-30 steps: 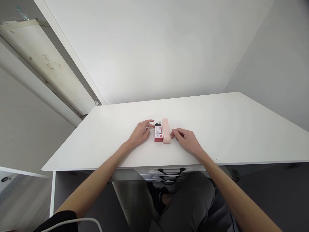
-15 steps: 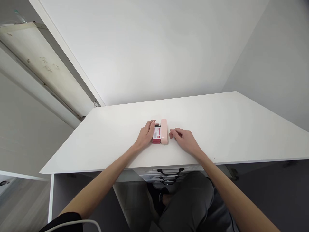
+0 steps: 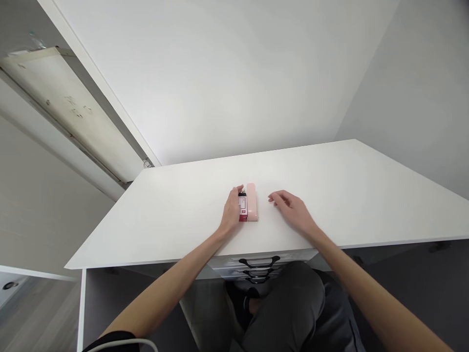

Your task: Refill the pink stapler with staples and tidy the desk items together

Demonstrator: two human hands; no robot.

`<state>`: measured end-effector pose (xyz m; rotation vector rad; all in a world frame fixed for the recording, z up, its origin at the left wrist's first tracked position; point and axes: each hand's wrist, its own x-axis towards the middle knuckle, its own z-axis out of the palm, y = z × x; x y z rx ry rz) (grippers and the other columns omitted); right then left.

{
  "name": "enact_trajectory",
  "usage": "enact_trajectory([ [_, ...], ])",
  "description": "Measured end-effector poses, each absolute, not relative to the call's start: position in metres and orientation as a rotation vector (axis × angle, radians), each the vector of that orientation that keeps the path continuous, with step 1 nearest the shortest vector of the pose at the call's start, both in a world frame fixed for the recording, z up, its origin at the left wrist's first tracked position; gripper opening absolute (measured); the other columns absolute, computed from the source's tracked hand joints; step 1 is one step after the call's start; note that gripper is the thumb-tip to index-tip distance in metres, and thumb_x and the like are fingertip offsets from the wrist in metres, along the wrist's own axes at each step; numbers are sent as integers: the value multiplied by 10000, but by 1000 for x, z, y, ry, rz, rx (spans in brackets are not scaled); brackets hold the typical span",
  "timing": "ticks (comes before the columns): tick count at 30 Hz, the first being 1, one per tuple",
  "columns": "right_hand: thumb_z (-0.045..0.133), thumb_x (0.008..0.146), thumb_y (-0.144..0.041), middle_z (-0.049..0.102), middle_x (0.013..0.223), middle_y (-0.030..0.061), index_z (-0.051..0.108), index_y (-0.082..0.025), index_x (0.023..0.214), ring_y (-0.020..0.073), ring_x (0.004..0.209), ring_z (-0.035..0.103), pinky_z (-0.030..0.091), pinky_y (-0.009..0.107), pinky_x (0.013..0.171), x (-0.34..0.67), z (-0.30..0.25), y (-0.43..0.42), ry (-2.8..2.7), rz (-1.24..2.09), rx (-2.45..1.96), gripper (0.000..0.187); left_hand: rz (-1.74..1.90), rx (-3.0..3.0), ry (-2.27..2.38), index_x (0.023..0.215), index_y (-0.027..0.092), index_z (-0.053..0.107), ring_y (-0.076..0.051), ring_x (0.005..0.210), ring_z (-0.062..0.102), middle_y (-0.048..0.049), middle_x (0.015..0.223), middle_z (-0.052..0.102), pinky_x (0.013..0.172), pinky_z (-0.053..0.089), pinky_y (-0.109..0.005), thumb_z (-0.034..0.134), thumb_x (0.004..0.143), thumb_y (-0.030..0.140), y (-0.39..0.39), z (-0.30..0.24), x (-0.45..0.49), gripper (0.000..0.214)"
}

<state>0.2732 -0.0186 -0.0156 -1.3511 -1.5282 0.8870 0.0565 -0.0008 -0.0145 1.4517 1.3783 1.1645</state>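
A pale pink stapler-like object (image 3: pixel 252 202) with rounded ends lies lengthwise on the white desktop. Against its left side sits a small red and white box (image 3: pixel 243 208), a printed label on top. Something black with small metal parts shows just beyond the box; its kind is unclear. My left hand (image 3: pixel 231 209) lies along the box's left side, covering part of it, with fingers stretched out and the fingertips near its far end. To the right of the pink object, apart from it, my right hand (image 3: pixel 291 208) hovers with loosely bent fingers and nothing visible in them.
The white desktop (image 3: pixel 176 210) meets a white wall (image 3: pixel 234 78) at the back and a grey wall at the right. Drawers with black handles (image 3: pixel 259 262) are below the front edge, close to my legs. A framed panel (image 3: pixel 73 107) leans at the left.
My right hand has drawn away to the right from the pink object. My left hand has shifted right and turned, now covering more of the box. The view has moved slightly.
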Motion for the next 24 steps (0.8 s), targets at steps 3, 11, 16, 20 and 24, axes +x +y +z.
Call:
enact_trajectory([
  [3,532,962,-591,735,1132,139,715,-211,1067,267,895,655,519,410,820,325,-25,-16,-1571,615,-1503,435,1167,1482,1436,1401,238,584,-253,1361,574,-98,1491,609,1131,452,-384,175,1061,664,-5,-15,81,681],
  [11,499,982,-565,681,1260,208,682,-155,1191,302,998,673,523,462,915,404,-40,-7,-1243,381,-1755,495,1164,1456,1372,1430,224,511,-274,1323,586,-140,1424,627,1113,443,-401,150,1063,639,23,-18,184,661],
  [16,419,1011,-658,668,1381,165,647,-192,1304,316,1155,660,489,477,1032,398,-33,-5,-1065,486,-1669,595,1117,1452,1285,1431,211,493,-257,1441,499,-155,1494,576,1197,370,-395,132,1083,582,37,-15,256,623],
  [20,319,1040,-661,626,1462,148,632,-208,1350,310,1293,613,452,465,1110,398,-29,-6,-1011,507,-1630,632,1113,1353,1152,1517,166,419,-235,1518,416,-159,1620,458,1245,327,-359,248,1084,552,40,-16,290,604],
  [24,318,1045,-647,596,1514,119,609,-234,1399,307,1393,543,390,464,1178,397,-23,-11,-1016,550,-1666,617,1096,1269,1053,1562,146,384,-211,1560,349,-123,1688,365,1276,290,-335,323,1080,492,38,-18,284,597],
])
